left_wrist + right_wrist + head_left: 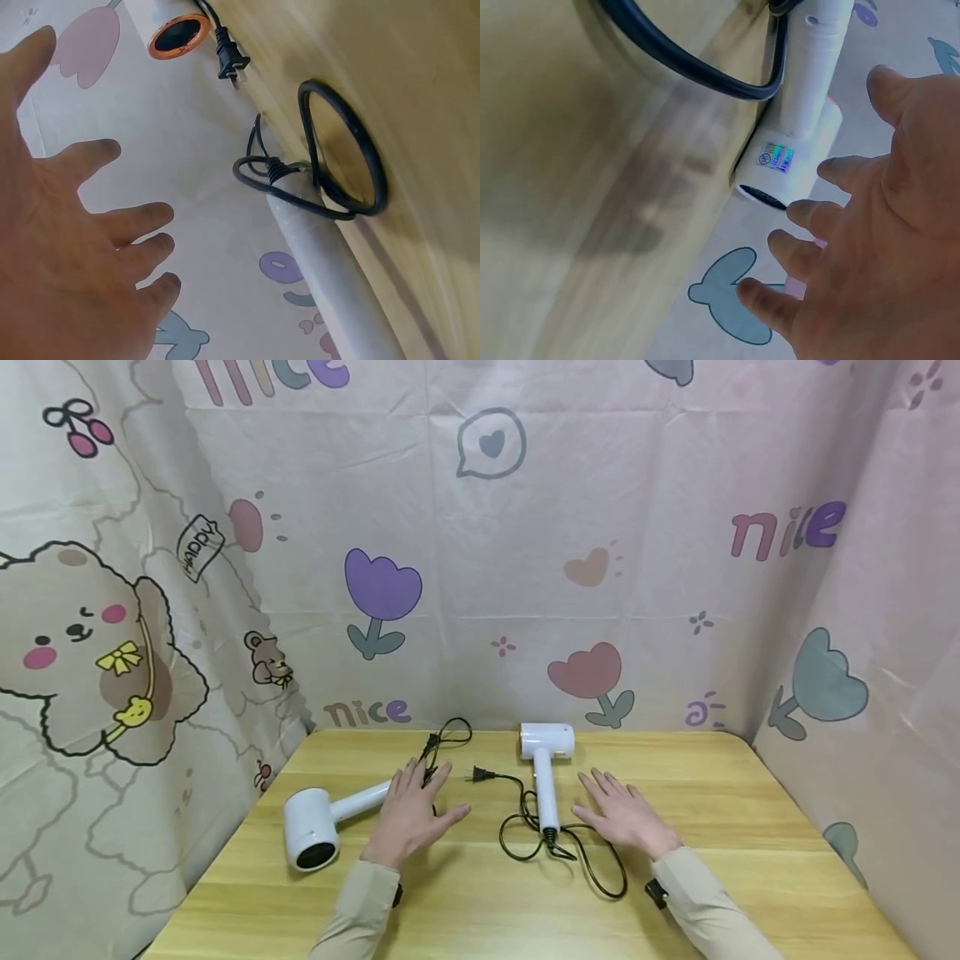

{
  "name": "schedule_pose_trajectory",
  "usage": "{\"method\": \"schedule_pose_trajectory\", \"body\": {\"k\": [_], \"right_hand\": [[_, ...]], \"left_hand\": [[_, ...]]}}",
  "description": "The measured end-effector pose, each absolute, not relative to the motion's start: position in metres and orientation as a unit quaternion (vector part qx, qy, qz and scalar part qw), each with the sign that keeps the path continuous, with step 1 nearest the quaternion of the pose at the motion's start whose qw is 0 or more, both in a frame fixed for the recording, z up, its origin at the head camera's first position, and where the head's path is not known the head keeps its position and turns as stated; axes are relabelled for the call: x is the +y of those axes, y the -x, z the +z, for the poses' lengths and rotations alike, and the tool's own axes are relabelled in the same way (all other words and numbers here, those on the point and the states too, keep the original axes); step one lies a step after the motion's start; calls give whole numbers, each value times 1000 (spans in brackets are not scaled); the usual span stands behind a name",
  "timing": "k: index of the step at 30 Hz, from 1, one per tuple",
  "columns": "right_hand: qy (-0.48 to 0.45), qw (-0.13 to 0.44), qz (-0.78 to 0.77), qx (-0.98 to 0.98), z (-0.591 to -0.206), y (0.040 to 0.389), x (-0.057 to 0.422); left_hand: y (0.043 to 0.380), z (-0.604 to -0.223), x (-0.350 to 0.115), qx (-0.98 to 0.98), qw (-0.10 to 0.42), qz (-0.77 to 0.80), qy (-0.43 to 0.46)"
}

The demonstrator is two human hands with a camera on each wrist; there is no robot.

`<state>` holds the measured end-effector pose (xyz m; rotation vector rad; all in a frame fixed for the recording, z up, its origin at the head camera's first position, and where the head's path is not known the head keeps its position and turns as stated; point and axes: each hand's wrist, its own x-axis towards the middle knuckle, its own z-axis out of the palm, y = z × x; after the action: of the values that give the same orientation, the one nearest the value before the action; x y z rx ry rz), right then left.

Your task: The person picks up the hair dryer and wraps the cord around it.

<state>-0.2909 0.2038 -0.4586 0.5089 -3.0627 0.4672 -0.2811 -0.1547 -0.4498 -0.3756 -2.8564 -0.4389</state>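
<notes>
Two white hair dryers lie on the wooden table. The left hair dryer [309, 827] points its dark round end toward the front, and its handle runs right and back until my left hand [408, 814] hides its end from the head camera. That hand is spread and holds nothing; the left wrist view shows the handle [330, 262] apart from the fingers. Toward the back middle is the right hair dryer [546, 785], its head at the far side and its handle toward me. My right hand [626, 814], fingers spread, hovers to the right of it without gripping anything.
A black cord [611, 868] loops around the right dryer's handle end, its plug [480, 774] pointing left. The left dryer's cord [457, 721] and plug lie near the back edge. Printed curtains [480, 568] stand behind the table [480, 910] and at both sides.
</notes>
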Motion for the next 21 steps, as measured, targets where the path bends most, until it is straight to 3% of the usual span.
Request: {"method": "schedule_pose_trajectory", "body": {"k": [9,21], "right_hand": [[-214,47,175,-960,-449,319,193],[-243,130,122,-953,-439,365,175]], "left_hand": [[281,-456,-145,-970,148,-135,138],[280,-459,-132,-968,144,-126,165]]}}
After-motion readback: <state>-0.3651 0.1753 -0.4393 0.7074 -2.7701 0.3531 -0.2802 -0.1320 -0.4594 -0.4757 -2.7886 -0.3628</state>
